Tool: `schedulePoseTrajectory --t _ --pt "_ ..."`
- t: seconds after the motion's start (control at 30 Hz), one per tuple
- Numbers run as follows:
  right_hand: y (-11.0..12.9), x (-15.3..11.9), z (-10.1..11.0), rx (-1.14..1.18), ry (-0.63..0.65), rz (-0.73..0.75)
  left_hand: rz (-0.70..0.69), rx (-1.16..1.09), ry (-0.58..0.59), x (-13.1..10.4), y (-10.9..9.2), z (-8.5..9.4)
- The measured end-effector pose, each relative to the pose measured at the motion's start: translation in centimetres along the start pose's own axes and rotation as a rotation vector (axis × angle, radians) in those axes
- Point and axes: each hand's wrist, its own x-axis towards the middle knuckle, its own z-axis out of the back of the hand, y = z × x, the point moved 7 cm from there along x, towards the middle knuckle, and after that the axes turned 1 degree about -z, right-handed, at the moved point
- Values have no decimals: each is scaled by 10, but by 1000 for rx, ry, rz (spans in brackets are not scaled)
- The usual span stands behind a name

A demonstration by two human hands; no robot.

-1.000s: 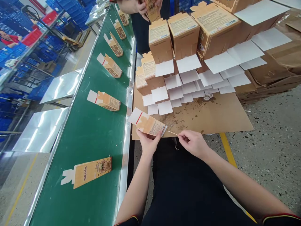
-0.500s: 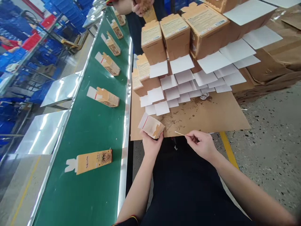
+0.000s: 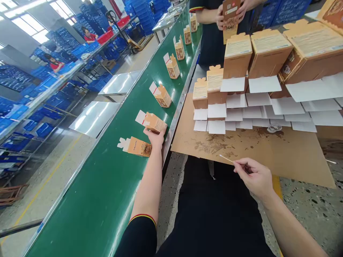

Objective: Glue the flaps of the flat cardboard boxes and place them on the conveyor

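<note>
- Carton in hand [image 3: 154,121]: small, box-shaped, tan to orange-brown card; lies tilted, its white flap [image 3: 140,117] pointing away to the left.
- Thin red line where that flap meets the tan body; fine print on the panel facing up, too small to read.
- Position: at the green belt [image 3: 107,210], close to its metal edge [image 3: 177,116]. Cannot tell whether its underside touches the belt.
- Left hand [image 3: 155,137]: closed around the near side of this carton, thumb and fingers gripping it.
- Right hand [image 3: 254,175]: well apart from the left, fingertips pinched on a cotton swab [image 3: 226,159]. Slim pale stick, white tip pointing left, over the stained part of a brown cardboard sheet [image 3: 252,146].
- Just beside the gripped carton, on the belt: a neighbouring carton [image 3: 138,146] lying on its side, same tan colour, dark lettering, cartoon animal print at the right end, white cut-out flap at the left.
- Farther up the belt: a spaced line of similar cartons [image 3: 164,97], white flaps raised.
- On the sheet: stacked cartons [image 3: 237,60] in tiers, white flaps sticking out towards the wearer; a clear coiled item [image 3: 274,127] by the lowest flaps.
- Beyond the stack: a co-worker's hands [image 3: 220,18], both on a brown carton [image 3: 230,21].
</note>
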Motion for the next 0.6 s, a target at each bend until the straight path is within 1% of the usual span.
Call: schedulePoseTrajectory --t 0.07,0.1,0.17,0.23,0.27,0.33,0.37,0.4,0.43,0.47,0.53,0.6 --pt "2 3 -1 8 9 10 57 48 -35 17 1 -11" --pt "2 2 1 6 2 12 71 65 -48 22 0 -14" --pt "-2 -3 10 -15 -33 5 87 94 -74 21 -1 -15" --pt "-10 -13 26 -39 -88 -21 64 115 -113 8 -3 -10" --pt "-14 -19 35 -45 -122 -38 22 122 -140 -2 -7 -7" --pt "-22 -32 53 -53 -191 -80 -123 96 -174 -24 -22 -7" --pt "-25 -39 60 -58 -223 -101 -205 51 -162 -33 -33 -11" --pt "-28 -44 66 -64 -249 -119 -272 -11 -128 -39 -46 -20" --pt "-29 -47 70 -68 -264 -133 -311 -82 -73 -40 -59 -34" --pt "-29 -49 72 -70 -268 -138 -316 -151 -5 -36 -73 -52" --pt "-26 -47 70 -59 -252 -121 -243 -249 152 -18 -98 -98" --pt "-20 -42 66 -45 -245 -89 -144 -270 286 4 -119 -146"
